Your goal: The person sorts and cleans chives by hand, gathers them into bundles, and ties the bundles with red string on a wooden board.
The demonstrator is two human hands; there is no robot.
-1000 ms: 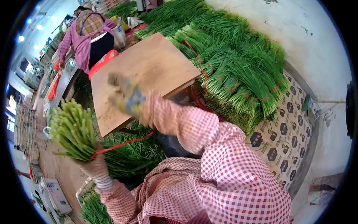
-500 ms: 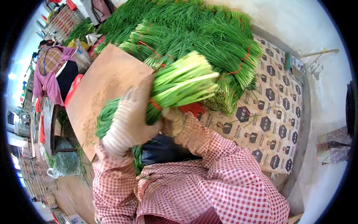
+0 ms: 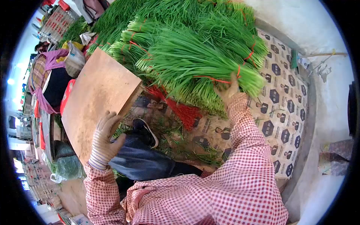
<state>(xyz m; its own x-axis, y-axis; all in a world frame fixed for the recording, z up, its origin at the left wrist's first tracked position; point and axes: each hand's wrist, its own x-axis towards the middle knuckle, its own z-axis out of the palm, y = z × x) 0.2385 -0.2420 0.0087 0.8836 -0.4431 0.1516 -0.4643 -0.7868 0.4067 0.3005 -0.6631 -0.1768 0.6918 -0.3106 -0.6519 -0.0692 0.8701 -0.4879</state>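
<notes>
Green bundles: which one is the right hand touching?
The bundle lying on top of the pile, pale ends pointing right; it alone has the right hand against it, by its red tie.

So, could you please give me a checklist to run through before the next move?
1. Left hand free: ok, open and empty by the board.
2. Bundle tied: ok, red tie near the pale stem ends.
3. Right hand off the bundle: not ok, touching it near the tie.
4. Bundle's full weight on the pile: cannot tell, it overlaps the pile but its underside is hidden.
5. Board clean: not ok, brown dirt on it.
6. Floor tidy: not ok, green scraps near the shoe.
</notes>
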